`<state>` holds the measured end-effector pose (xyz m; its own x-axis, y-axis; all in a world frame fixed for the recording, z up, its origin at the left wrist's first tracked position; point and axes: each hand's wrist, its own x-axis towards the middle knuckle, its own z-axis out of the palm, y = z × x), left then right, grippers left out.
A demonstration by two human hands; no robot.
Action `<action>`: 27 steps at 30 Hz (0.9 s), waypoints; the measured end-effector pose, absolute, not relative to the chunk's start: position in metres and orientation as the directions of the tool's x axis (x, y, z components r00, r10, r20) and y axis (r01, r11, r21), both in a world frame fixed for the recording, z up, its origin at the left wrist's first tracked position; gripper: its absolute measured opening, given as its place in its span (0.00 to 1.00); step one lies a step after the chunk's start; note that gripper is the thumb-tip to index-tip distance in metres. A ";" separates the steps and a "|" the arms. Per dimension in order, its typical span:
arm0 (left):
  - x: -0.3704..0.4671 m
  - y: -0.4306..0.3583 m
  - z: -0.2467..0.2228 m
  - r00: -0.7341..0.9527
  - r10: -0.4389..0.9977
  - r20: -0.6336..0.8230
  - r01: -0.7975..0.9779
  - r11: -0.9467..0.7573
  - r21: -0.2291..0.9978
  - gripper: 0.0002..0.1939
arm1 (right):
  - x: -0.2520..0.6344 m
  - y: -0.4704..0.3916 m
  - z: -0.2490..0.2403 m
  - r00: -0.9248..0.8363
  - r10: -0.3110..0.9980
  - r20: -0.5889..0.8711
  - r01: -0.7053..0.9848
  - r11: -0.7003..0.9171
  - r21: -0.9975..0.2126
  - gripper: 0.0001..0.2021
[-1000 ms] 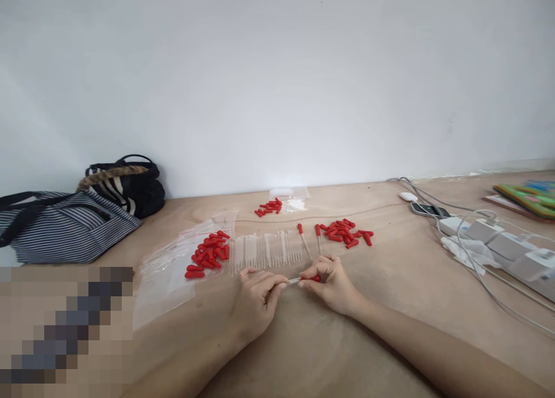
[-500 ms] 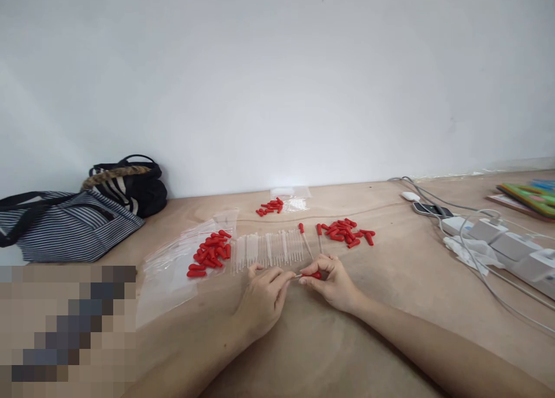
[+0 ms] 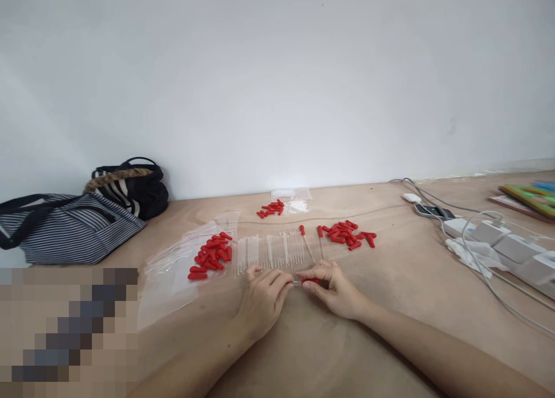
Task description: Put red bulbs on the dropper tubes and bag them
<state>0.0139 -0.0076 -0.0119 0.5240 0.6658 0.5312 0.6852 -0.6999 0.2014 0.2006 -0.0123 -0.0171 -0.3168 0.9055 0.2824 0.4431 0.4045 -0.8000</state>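
Pinched in my left hand [image 3: 264,300] is a thin clear dropper tube [image 3: 297,283], mostly hidden by the fingers. My right hand [image 3: 332,288] grips a red rubber bulb [image 3: 311,281] at the tube's end; whether the tube is inside the bulb I cannot tell. Just beyond my hands lies a row of clear tubes [image 3: 269,250] side by side. Two droppers with red bulbs [image 3: 302,230] rest at the row's right end. Loose red bulbs form one pile on the right [image 3: 342,233], another on the left [image 3: 211,252], and a small one farther back [image 3: 271,208].
Clear plastic bags [image 3: 169,282] lie under the left pile, and another bag [image 3: 295,196] is near the wall. At far left stand a striped bag [image 3: 78,230] and a black bag [image 3: 150,193]. A power strip with chargers [image 3: 511,248], cables and a small device [image 3: 433,211] occupy the right.
The view has shifted very slightly. My right hand's fingers now cover more of the red bulb, and a little more clear tube shows between my hands.
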 end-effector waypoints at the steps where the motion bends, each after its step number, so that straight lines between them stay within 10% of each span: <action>1: 0.014 -0.008 -0.012 0.522 0.662 0.538 0.680 -0.704 0.206 0.10 | 0.201 -0.012 -0.018 -0.300 0.915 0.269 0.416 0.380 -0.826 0.09; 13: 0.013 -0.008 -0.007 0.536 0.602 0.592 0.611 -0.760 0.219 0.09 | 0.205 -0.002 -0.030 -0.341 0.915 0.217 0.026 0.241 -0.970 0.13; 27: 0.016 -0.010 -0.009 0.507 0.613 0.606 0.639 -0.739 0.213 0.10 | 0.198 -0.013 -0.021 -0.318 0.873 0.369 0.445 0.481 -0.756 0.07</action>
<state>0.0161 -0.0100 -0.0089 0.5073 0.6130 0.6056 0.6387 -0.7393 0.2133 0.1977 -0.0126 -0.0210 -0.3180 0.8735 0.3687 0.4446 0.4809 -0.7557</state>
